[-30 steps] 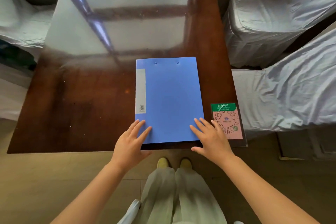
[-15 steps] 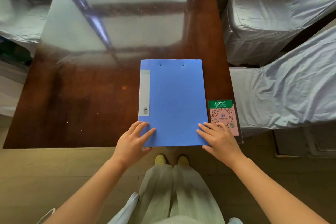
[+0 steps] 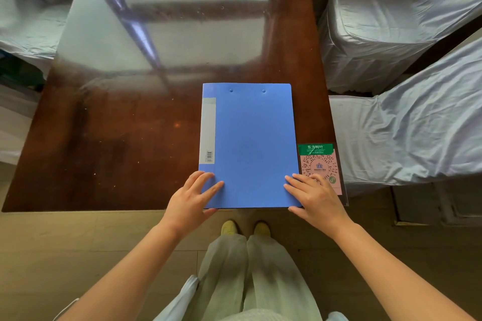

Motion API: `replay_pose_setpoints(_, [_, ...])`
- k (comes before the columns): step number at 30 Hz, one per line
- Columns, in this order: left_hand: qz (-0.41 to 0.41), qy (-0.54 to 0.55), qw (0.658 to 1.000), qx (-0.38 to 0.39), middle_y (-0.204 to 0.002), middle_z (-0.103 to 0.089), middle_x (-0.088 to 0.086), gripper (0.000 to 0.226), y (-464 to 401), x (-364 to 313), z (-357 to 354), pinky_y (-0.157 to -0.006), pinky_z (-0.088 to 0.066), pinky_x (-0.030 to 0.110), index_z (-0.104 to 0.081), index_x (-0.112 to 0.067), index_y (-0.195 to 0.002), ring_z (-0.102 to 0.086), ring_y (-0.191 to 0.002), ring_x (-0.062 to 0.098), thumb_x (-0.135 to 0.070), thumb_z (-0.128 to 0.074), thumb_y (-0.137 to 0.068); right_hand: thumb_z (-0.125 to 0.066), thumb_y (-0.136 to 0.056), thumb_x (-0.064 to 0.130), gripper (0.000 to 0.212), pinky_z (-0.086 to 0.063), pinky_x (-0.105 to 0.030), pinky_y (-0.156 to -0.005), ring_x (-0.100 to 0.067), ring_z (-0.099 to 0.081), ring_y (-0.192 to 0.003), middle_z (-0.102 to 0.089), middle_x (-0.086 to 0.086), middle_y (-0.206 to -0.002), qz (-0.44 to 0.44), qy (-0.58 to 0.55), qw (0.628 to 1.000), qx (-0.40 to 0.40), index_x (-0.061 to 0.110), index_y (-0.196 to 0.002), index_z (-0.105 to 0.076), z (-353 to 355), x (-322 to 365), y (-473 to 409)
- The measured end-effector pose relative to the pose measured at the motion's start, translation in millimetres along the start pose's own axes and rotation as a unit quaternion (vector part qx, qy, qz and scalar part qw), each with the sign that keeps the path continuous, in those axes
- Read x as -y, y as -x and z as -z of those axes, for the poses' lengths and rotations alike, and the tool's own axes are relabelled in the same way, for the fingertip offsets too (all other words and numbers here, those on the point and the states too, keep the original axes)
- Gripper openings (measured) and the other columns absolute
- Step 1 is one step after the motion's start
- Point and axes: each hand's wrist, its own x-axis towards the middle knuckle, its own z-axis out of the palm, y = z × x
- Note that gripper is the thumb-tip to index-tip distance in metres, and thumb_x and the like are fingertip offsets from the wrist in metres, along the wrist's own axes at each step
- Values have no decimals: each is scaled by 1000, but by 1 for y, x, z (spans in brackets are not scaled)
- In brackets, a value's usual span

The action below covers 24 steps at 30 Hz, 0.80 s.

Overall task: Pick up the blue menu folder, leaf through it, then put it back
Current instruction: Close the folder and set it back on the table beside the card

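At table's near edge, left hand (image 3: 191,199) and right hand (image 3: 314,198) rest spread-fingered on blue menu folder (image 3: 247,143); advise hooking both thumbs beneath before lifting level.

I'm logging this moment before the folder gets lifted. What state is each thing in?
Folder: closed, flat on the table, near edge at the table's edge.
Left hand: open, fingers on the folder's near left corner.
Right hand: open, fingers on the near right corner, partly over the QR card.
QR card: flat, beside the folder.
Chairs: covered with cloth.
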Motion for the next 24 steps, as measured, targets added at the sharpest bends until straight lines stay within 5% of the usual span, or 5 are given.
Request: replay_pose_setpoints(24, [-5, -9, 1000, -9, -114, -65, 14, 68, 1, -1, -3, -62, -59, 40, -63, -17, -116, -60, -108, 35, -33, -87, -55, -86, -59, 28, 56, -49, -46, -88, -26, -62, -110, -68, -10, -115, -16, 7, 1000, -20, 8, -108, -66, -4, 2, 5])
